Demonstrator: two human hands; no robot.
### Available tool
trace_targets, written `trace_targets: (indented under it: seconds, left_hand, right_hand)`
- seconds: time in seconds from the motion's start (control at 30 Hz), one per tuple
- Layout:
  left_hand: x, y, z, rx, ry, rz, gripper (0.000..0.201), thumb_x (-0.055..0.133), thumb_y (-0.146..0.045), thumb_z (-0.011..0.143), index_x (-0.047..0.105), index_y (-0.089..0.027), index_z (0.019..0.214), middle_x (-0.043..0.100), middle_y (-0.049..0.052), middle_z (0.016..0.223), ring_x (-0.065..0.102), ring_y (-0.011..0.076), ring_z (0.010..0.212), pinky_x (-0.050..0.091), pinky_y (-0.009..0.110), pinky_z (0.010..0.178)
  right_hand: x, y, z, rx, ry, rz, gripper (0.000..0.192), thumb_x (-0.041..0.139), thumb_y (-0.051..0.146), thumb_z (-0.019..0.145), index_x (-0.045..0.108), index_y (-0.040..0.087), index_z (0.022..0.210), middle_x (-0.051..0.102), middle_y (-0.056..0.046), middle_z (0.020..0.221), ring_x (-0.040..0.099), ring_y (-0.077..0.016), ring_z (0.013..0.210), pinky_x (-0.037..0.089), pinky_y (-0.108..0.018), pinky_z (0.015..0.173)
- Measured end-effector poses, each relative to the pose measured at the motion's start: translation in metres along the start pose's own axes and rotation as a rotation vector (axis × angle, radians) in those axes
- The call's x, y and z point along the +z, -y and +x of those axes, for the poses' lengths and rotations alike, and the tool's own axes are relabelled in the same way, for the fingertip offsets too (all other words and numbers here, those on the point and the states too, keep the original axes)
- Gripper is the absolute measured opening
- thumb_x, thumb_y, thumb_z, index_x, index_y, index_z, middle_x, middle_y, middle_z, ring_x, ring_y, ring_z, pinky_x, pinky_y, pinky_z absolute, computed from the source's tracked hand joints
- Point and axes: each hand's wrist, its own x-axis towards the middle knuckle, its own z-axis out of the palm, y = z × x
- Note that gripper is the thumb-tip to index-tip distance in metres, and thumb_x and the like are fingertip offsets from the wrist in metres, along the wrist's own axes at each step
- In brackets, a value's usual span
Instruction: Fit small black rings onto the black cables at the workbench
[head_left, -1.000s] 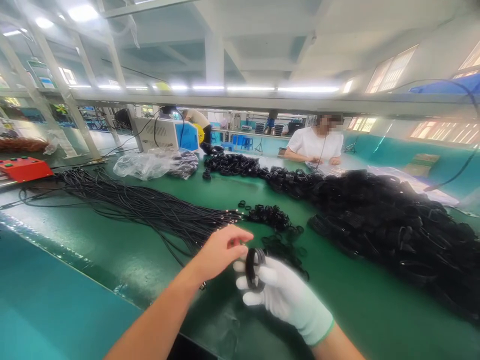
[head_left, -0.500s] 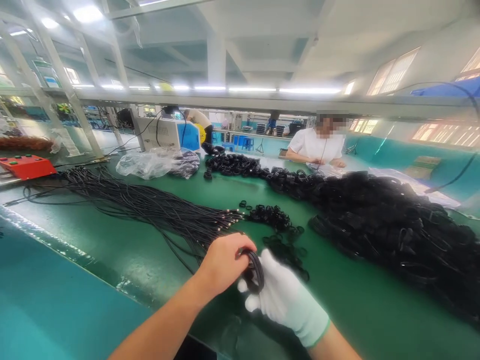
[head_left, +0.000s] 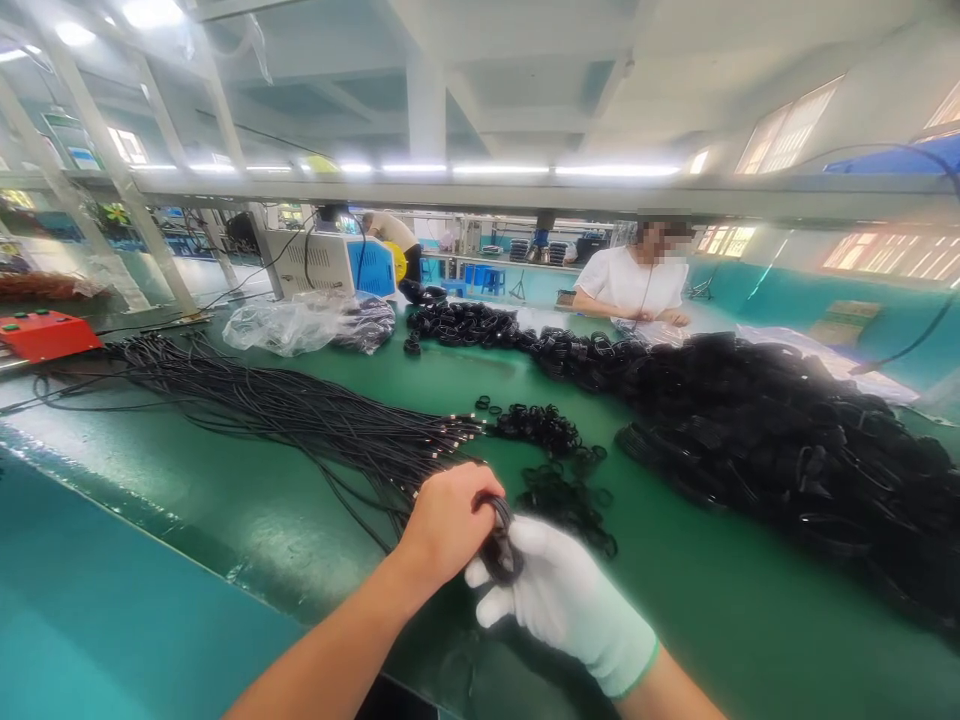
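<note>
Between my two hands is a coiled black cable, wound into a small loop above the near side of the table. My left hand, bare, closes its fingers on the coil's upper left side. On the right side, my right hand in a white glove grips the same coil, thumb on top and fingers beneath. Just beyond my left hand lie the metal-tipped ends of a long bundle of black cables. Small black rings are heaped past the hands, with looser ones nearer.
A large pile of coiled black cables covers the right of the green table. Clear plastic bags, a white-and-blue machine and a red control box stand left. A person in white sits across the table.
Both hands have stayed on the coil, which has shifted slightly left and turned a little. The camera view has moved slightly.
</note>
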Motion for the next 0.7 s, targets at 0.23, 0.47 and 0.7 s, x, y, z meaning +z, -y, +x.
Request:
trace_targets:
  seconds: [0.23, 0.47, 0.7]
  left_hand:
    - [-0.010, 0.005, 0.007, -0.120, 0.084, -0.059, 0.023, 0.051, -0.012, 0.070, 0.068, -0.021, 0.081, 0.065, -0.001, 0.074, 0.057, 0.0141, 0.067, 0.043, 0.024, 0.063]
    - [-0.041, 0.024, 0.005, -0.072, 0.436, -0.579, 0.039, 0.059, -0.021, 0.075, 0.062, -0.022, 0.114, 0.062, 0.005, 0.109, 0.056, 0.0183, 0.093, 0.045, 0.028, 0.081]
    - [-0.033, 0.023, 0.002, -0.086, 0.355, -0.476, 0.036, 0.061, -0.018, 0.073, 0.065, -0.023, 0.108, 0.064, 0.002, 0.105, 0.056, 0.0164, 0.087, 0.045, 0.028, 0.082]
  right_hand:
    - [0.001, 0.007, -0.001, -0.070, -0.020, -0.111, 0.031, 0.054, 0.028, 0.086, 0.054, 0.013, 0.114, 0.054, -0.004, 0.083, 0.060, -0.0200, 0.081, 0.056, -0.033, 0.060]
    - [0.004, 0.008, -0.002, 0.062, -0.008, 0.052, 0.042, 0.037, 0.038, 0.093, 0.058, 0.004, 0.105, 0.061, -0.014, 0.094, 0.062, -0.0131, 0.066, 0.054, -0.022, 0.052]
    - [0.001, 0.008, -0.002, -0.053, -0.124, -0.452, 0.042, 0.068, 0.026, 0.070, 0.052, 0.014, 0.107, 0.058, -0.008, 0.099, 0.061, -0.0133, 0.061, 0.053, -0.025, 0.047]
